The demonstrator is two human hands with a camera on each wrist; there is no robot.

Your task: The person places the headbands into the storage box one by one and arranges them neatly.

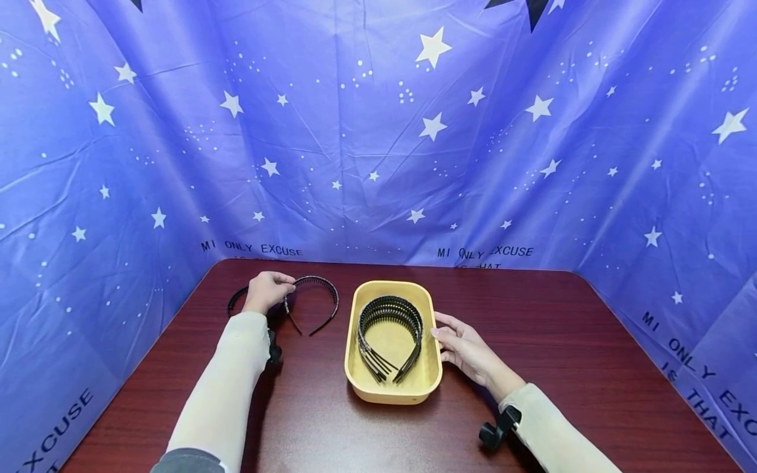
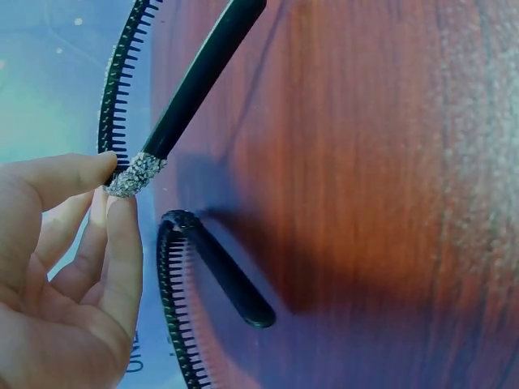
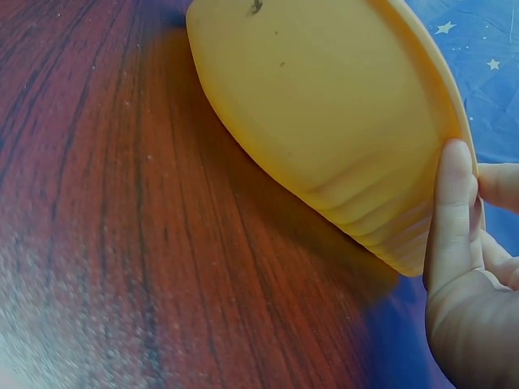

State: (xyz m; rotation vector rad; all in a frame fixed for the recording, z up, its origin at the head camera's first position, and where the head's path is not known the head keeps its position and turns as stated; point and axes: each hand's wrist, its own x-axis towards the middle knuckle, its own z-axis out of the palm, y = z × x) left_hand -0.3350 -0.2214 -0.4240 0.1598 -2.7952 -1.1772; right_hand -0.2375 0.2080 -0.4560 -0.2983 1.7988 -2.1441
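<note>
A black headband (image 1: 334,309) with comb teeth and a sparkly band is pinched between thumb and fingers of my left hand (image 1: 267,290), near one end of the sparkly part. Its legs point toward me in the head view. Another black toothed headband (image 2: 177,292) lies beside that hand, partly hidden by it in the head view. My right hand (image 1: 470,348) holds the right side of a yellow plastic tub (image 1: 393,393), its fingers at the rim and outer wall. Several nested headbands (image 1: 390,309) lie inside the tub.
The dark red wooden table (image 1: 503,295) carries the tub near its middle. Blue star-printed cloth (image 1: 378,164) hangs behind it and along both sides. Black wrist cameras (image 1: 499,427) are strapped to the sleeves.
</note>
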